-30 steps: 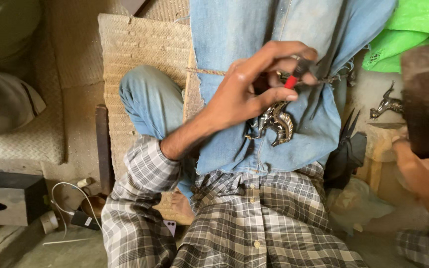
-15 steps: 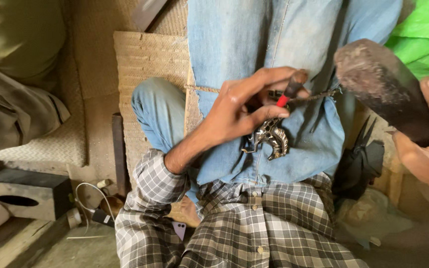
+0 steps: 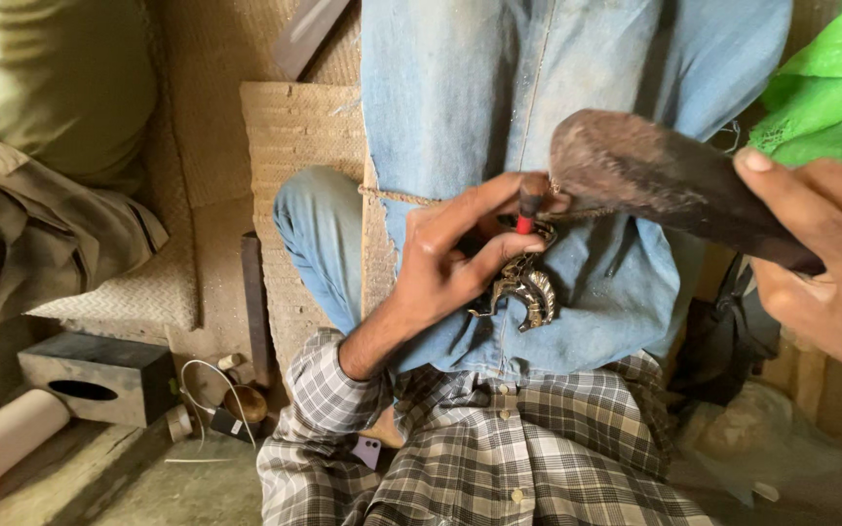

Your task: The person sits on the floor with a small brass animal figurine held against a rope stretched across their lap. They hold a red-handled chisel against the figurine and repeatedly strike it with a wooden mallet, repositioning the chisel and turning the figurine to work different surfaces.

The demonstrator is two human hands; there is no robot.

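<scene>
Pinching a thin dark punch with a red band [image 3: 526,209] between thumb and forefinger, the left hand [image 3: 450,258] rests on the person's blue-jeaned thigh [image 3: 460,117]. Its fingers are clamped on the tool and hold it nearly upright, tip down toward the small curled, silvery-brass ornamental metal casting [image 3: 523,287] lying on the denim just below the hand.

The right hand [image 3: 825,258] is closed round one end of a heavy, dark, worn mallet of rough wood or iron [image 3: 655,180]. The mallet's long axis runs from that hand, to the right of the punch, up and leftward, so its blunt free end hangs just above and beside the punch's top; whether they touch I cannot tell. The punch top is thus nearer the mallet head than either hand's palm.

Well left of the casting, on the floor by woven straw mats [image 3: 294,136], sits a dark rectangular wooden box with an oval slot [image 3: 99,375]; its inside is too dark to read. Beside it lies a white roll with a red end [image 3: 2,443].
</scene>
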